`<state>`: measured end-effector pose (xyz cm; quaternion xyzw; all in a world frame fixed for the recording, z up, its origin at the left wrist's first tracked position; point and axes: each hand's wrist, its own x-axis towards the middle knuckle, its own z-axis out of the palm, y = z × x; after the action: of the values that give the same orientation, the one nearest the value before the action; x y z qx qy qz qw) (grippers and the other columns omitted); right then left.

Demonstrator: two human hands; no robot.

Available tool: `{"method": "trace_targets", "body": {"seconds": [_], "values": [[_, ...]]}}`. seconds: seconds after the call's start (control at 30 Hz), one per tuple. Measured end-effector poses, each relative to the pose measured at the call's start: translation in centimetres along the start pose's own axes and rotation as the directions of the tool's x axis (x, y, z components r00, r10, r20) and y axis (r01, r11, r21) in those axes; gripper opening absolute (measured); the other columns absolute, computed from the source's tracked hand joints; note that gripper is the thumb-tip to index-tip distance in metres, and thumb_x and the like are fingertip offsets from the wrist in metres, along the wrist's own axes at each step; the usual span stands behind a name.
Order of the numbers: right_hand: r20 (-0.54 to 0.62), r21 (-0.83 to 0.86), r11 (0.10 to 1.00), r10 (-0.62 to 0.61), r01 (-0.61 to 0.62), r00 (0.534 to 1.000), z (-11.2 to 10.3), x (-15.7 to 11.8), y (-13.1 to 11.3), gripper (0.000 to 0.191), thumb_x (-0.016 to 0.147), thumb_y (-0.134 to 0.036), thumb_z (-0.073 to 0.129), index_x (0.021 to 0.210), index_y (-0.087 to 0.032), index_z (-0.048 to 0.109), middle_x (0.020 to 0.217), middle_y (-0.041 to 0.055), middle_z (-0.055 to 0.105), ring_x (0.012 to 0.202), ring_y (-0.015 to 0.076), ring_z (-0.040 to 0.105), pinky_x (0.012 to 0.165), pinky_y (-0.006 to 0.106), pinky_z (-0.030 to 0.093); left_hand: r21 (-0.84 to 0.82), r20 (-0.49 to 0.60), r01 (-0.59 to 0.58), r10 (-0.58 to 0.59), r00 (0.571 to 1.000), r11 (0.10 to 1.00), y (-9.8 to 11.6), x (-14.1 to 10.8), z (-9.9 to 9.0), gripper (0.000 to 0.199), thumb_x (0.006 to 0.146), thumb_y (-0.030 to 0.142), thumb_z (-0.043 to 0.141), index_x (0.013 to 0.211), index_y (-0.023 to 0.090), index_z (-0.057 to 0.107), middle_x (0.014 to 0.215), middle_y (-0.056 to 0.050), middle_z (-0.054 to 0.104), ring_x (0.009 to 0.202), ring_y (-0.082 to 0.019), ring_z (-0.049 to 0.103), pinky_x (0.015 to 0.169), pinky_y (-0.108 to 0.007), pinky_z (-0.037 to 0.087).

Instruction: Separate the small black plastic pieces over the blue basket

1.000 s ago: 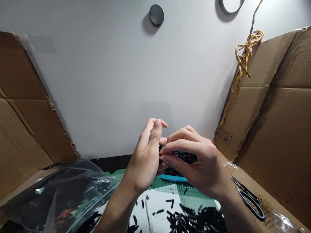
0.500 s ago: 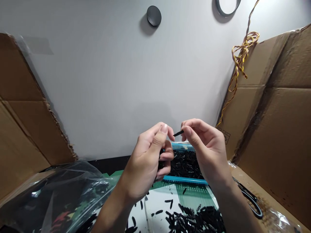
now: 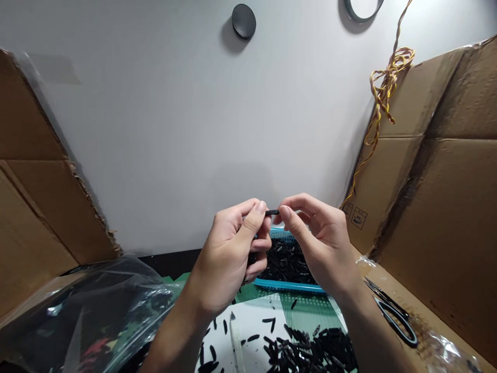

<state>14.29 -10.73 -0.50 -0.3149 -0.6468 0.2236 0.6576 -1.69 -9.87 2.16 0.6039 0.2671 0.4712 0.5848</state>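
Note:
A small, slim black piece (image 3: 272, 212) is pinched level between my two hands. My left hand (image 3: 231, 246) grips its left end with thumb and forefinger, while the other fingers curl over something dark in the palm, mostly hidden. At the piece's right end, the thumb and fingertips of my right hand (image 3: 324, 235) are closed on it. Behind and below the hands is a blue plastic basket (image 3: 289, 285) full of similar black pieces (image 3: 289, 261). More of them lie in a loose pile (image 3: 316, 347) and scattered over a white sheet (image 3: 258, 313).
A pale, pointed stick-like tool (image 3: 236, 339) lies on the sheet. Scissors (image 3: 399, 324) rest on cardboard at the right. A clear plastic bag (image 3: 128, 290) spreads at the left. Cardboard panels (image 3: 438, 207) flank both sides, and coiled yellow-brown wire (image 3: 388, 83) hangs at the right.
My right hand has moved left, bringing the black piece to my left hand. The left thumb and forefinger, apart from the piece before, have closed on its other end.

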Motion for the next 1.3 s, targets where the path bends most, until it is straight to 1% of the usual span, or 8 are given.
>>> {"method": "trace_targets", "body": {"seconds": [0.2, 0.47, 0.67, 0.77, 0.93, 1.1, 1.17, 1.3], "values": [[0.01, -0.059, 0.997, -0.05, 0.051, 0.999, 0.1, -0.2, 0.1, 0.016, 0.105, -0.028, 0.065, 0.093, -0.022, 0.074, 0.087, 0.0008, 0.072, 0.082, 0.0163, 0.067, 0.078, 0.033, 0.053, 0.039, 0.001, 0.029, -0.029, 1.0, 0.999, 0.4, -0.1, 0.1, 0.045, 0.105, 0.049, 0.061, 0.074, 0.018, 0.054, 0.061, 0.008, 0.036, 0.043, -0.002, 0.03, 0.036, -0.01, 0.027], [0.021, 0.043, 0.998, -0.044, 0.043, 0.999, 0.1, -0.2, 0.4, 0.028, 0.108, -0.031, 0.062, 0.082, -0.022, 0.068, 0.078, -0.002, 0.068, 0.076, 0.0141, 0.063, 0.074, 0.03, 0.05, 0.053, 0.015, 0.03, -0.031, 0.999, 0.998, 0.1, -0.1, 0.1, 0.049, 0.102, 0.051, 0.066, 0.068, 0.017, 0.054, 0.062, 0.007, 0.034, 0.044, -0.003, 0.031, 0.037, -0.012, 0.028], [-0.015, 0.029, 0.999, -0.015, 0.015, 1.0, -0.1, -0.1, 0.4, 0.029, 0.106, -0.034, 0.063, 0.08, -0.022, 0.067, 0.073, -0.0026, 0.064, 0.072, 0.0145, 0.062, 0.07, 0.031, 0.049, 0.038, -0.006, 0.003, -0.002, 1.0, 0.999, 0.2, -0.1, 0.2, 0.042, 0.098, 0.049, 0.073, 0.075, 0.018, 0.056, 0.063, 0.008, 0.037, 0.044, -0.002, 0.028, 0.036, -0.011, 0.029], [-0.04, -0.007, 1.0, -0.018, 0.018, 0.999, 0.0, -0.1, 0.3, 0.03, 0.106, -0.033, 0.062, 0.078, -0.022, 0.066, 0.073, -0.0021, 0.063, 0.071, 0.0148, 0.061, 0.069, 0.032, 0.048, 0.042, -0.016, 0.014, -0.013, 1.0, 0.999, 0.2, 0.0, 0.1, 0.038, 0.102, 0.051, 0.065, 0.081, 0.02, 0.057, 0.062, 0.008, 0.036, 0.042, -0.002, 0.028, 0.036, -0.01, 0.027], [-0.105, -0.193, 0.981, -0.043, 0.022, 0.994, -0.2, 0.3, 1.6, 0.03, 0.105, -0.031, 0.06, 0.078, -0.023, 0.063, 0.072, -0.0014, 0.064, 0.069, 0.0164, 0.06, 0.068, 0.034, 0.045, 0.027, -0.121, 0.049, -0.046, 0.992, 0.998, 0.4, 0.2, 0.1, 0.033, 0.104, 0.061, 0.053, 0.098, 0.028, 0.057, 0.057, 0.01, 0.038, 0.033, -0.004, 0.031, 0.032, -0.012, 0.025], [-0.004, -0.582, 0.813, 0.023, -0.021, 1.0, -0.6, 0.8, 3.0, 0.015, 0.102, -0.023, 0.064, 0.088, -0.021, 0.068, 0.094, 0.0054, 0.073, 0.094, 0.0254, 0.062, 0.079, 0.041, 0.045, 0.027, -0.218, -0.007, 0.013, 0.976, 1.0, 0.4, 0.5, -0.1, 0.035, 0.104, 0.064, 0.052, 0.104, 0.03, 0.058, 0.058, 0.01, 0.038, 0.032, -0.004, 0.031, 0.031, -0.011, 0.022], [0.032, -0.542, 0.84, 0.004, 0.014, 0.999, -0.5, 0.6, 2.3, 0.011, 0.103, -0.022, 0.065, 0.093, -0.022, 0.069, 0.098, 0.0044, 0.073, 0.095, 0.024, 0.062, 0.081, 0.04, 0.047, 0.038, -0.251, -0.039, 0.047, 0.967, 0.999, 0.2, 0.6, -0.2, 0.032, 0.106, 0.06, 0.051, 0.104, 0.029, 0.058, 0.058, 0.011, 0.038, 0.032, -0.004, 0.031, 0.031, -0.011, 0.022], [0.176, -0.259, 0.946, -0.153, 0.196, 0.972, 0.1, -0.3, -0.3, 0.006, 0.101, -0.018, 0.071, 0.101, -0.024, 0.071, 0.097, -0.001, 0.073, 0.092, 0.0175, 0.065, 0.082, 0.033, 0.052, 0.055, -0.283, -0.097, 0.109, 0.953, 0.994, 0.0, 0.7, -0.2, 0.018, 0.106, 0.046, 0.057, 0.104, 0.028, 0.054, 0.06, 0.011, 0.041, 0.035, -0.005, 0.032, 0.031, -0.012, 0.025]]}}
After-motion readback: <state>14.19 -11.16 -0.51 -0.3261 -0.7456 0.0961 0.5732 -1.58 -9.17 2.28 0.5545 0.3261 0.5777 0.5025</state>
